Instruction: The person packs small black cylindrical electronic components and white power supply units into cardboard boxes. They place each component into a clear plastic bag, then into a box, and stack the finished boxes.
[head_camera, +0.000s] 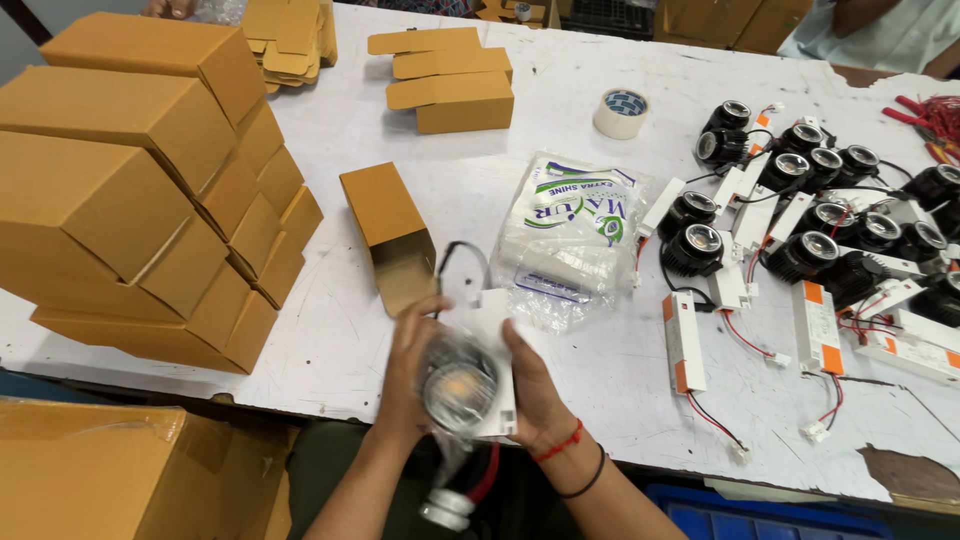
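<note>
Hands front and centre, low over the near edge of the tabletop (560, 110). My left hand (408, 372) is wrapped around the left side of a round spotlight (460, 385) sheathed in a clear plastic bag, fingers curled over it. My right hand (532, 385) clamps the other side, pressing a white driver box (492, 330) against the lamp, a red thread and a black band on that wrist. So both hands are closed on the same bundle, and it sits just above the table edge, close to my body. A black cable (462, 252) loops up from the bundle toward the open carton.

That open brown carton (392, 238) lies just beyond my left hand, mouth facing me. To its right, touching distance from the bundle, a clear packet of plastic bags (570, 235) with green print. Further right, a crowd of black spotlights (800, 190) with white-and-orange drivers (684, 343) and red-black leads spread over the tabletop. A roll of tape (621, 112) stands behind the packet. Far side, flat and half-folded cartons (450, 75). On my left, a tall stack of closed brown boxes (140, 180). Another person's hand (168, 8) shows at the top edge, and a pale sleeve (890, 35) at top right.
</note>
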